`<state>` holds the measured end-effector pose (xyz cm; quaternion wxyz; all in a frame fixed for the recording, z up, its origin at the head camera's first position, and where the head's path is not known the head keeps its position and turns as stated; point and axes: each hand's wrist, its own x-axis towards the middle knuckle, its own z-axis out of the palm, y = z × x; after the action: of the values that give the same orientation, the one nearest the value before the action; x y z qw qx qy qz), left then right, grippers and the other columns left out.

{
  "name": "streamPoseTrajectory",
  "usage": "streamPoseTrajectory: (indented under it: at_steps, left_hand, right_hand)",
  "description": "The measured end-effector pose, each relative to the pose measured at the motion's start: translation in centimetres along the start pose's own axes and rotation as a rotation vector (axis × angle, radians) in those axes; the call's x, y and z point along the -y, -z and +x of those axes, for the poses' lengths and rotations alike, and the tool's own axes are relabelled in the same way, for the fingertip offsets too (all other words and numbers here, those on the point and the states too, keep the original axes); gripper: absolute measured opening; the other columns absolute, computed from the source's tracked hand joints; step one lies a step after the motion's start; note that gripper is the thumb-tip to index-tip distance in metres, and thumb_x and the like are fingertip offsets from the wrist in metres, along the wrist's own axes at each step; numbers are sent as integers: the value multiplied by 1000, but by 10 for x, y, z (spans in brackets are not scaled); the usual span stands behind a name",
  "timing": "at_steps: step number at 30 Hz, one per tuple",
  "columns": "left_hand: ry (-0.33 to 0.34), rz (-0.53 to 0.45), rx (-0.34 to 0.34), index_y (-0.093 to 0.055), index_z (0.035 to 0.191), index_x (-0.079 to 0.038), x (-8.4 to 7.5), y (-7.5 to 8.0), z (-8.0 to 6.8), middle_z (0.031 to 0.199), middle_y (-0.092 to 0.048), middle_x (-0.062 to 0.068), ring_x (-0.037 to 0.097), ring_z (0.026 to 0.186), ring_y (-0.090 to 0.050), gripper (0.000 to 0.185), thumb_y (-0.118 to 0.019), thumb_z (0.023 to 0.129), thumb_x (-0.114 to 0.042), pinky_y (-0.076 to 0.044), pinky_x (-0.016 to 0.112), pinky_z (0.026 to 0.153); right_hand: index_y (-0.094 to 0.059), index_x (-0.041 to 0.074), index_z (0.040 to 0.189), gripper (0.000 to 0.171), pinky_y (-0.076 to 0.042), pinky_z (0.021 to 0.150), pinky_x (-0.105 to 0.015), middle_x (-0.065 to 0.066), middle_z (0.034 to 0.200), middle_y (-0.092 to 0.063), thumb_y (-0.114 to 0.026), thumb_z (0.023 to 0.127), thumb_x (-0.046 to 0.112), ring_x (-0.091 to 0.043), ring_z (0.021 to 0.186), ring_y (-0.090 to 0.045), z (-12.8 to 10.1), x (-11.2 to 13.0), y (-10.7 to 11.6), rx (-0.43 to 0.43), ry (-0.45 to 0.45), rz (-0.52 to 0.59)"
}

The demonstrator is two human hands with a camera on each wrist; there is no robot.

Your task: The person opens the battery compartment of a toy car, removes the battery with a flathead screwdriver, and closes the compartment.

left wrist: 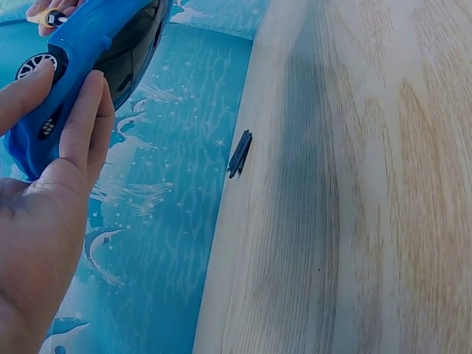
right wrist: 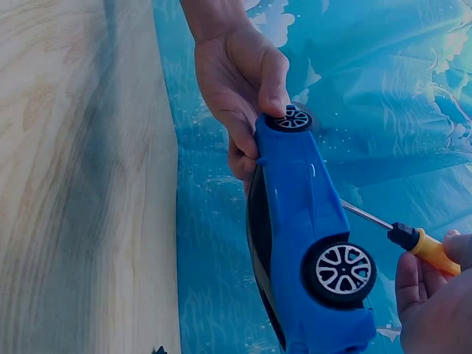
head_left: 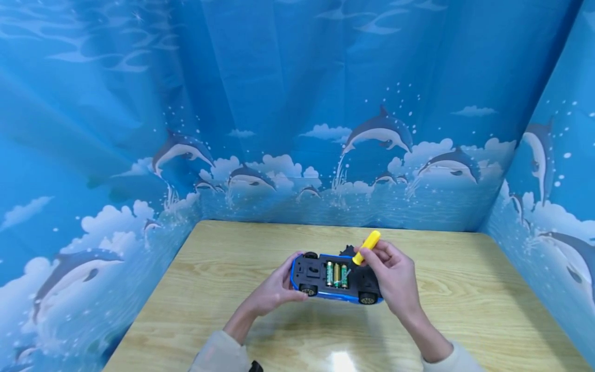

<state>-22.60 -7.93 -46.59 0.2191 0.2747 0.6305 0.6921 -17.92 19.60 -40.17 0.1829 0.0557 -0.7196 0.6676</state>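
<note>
The left hand (head_left: 274,292) grips the front end of a blue plastic toy car (head_left: 335,279), thumb curled over one side and fingers wrapped round the other. The car is held belly-up just above the light wooden tabletop (head_left: 465,310), low in the middle of the head view. The right hand (head_left: 395,281) pinches a small screwdriver with a yellow plastic handle (head_left: 366,247) between thumb and fingertips, its handle tilted toward the upper right and its tip down at the car's black underside.

An open battery compartment in that underside holds three green-and-gold batteries (head_left: 337,274) lying side by side.

Only the head view shows the batteries. The right wrist view shows instead the car's blue side, two spoked wheels (right wrist: 340,271) and the screwdriver's thin metal shaft (right wrist: 366,215) reaching in behind the body. The left wrist view alone picks out a small flat black piece (left wrist: 240,153) lying on the tabletop near its edge, left of centre in that frame. A blue dolphin-printed curtain (head_left: 279,103) surrounds the tabletop.
</note>
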Motion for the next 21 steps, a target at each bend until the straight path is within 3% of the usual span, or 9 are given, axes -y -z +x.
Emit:
streamPoseTrajectory:
  at_steps: [12,21]
  left_hand:
    - [7,-4,-11,-7,166,-7,1,-1,0,166,-21,27,41,142,-42,104,-70,84,10,-52,38,108]
    - [18,4,-37,-4,165,-6,2,-1,0,166,-17,28,44,144,-39,107,-71,84,8,-52,38,107]
  right_hand:
    - [-69,-4,111,18,-64,81,-29,-15,103,-76,-71,97,7,-19,89,-74,-12,-2,-3,-26,81,-17]
    - [-71,-4,110,19,-62,80,-21,-18,102,-76,-71,91,-9,-15,87,-73,-26,-7,-11,-44,296,-36]
